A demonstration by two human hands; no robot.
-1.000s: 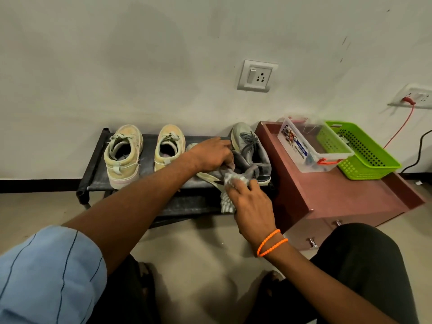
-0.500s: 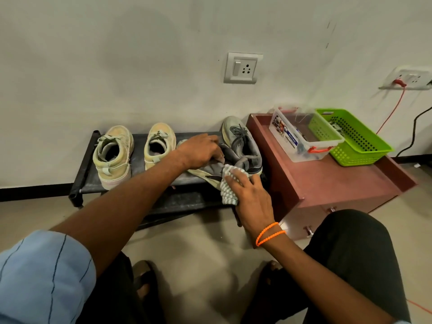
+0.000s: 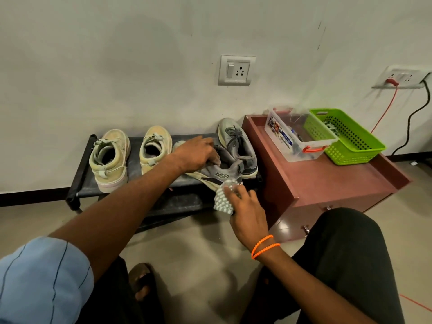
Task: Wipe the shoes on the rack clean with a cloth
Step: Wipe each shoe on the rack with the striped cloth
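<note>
Nearest the camera, a blue sleeve point(image 3: 42, 277) is seen at about 8 o'clock and a dark-trousered knee at 4 o'clock, with a sandalled foot point(image 3: 142, 284) between them on the floor. Slightly farther out, at the centre of the view, the right hand point(image 3: 247, 206), marked by orange wrist bands point(image 3: 264, 246), is curled around a bunched checked cloth point(image 3: 223, 199), which is pressed against the heel end of a grey sneaker point(image 3: 222, 174). That sneaker is tilted onto its side at the front edge of the black shoe rack point(image 3: 77, 183) and is gripped at its collar by the left hand point(image 3: 196, 153), whose fingers are hooked over the opening.

The step in hand is judged to be the wiping of this grey sneaker's side and heel, while it is steadied by the other hand. For the next move, firm strokes of the cloth along the sole edge are called for, and the shoe would need to be turned so that its hidden side can be reached.

Beyond, toward 1 o'clock, the matching grey sneaker point(image 3: 238, 146) stands upright on the rack; at 11 o'clock two beige sneakers point(image 3: 109, 160) stand side by side, seemingly awaiting attention. To the right, at 2 o'clock, a clear plastic box point(image 3: 297, 141) and a green basket point(image 3: 346, 139) are set on a reddish cabinet point(image 3: 327, 178).
</note>
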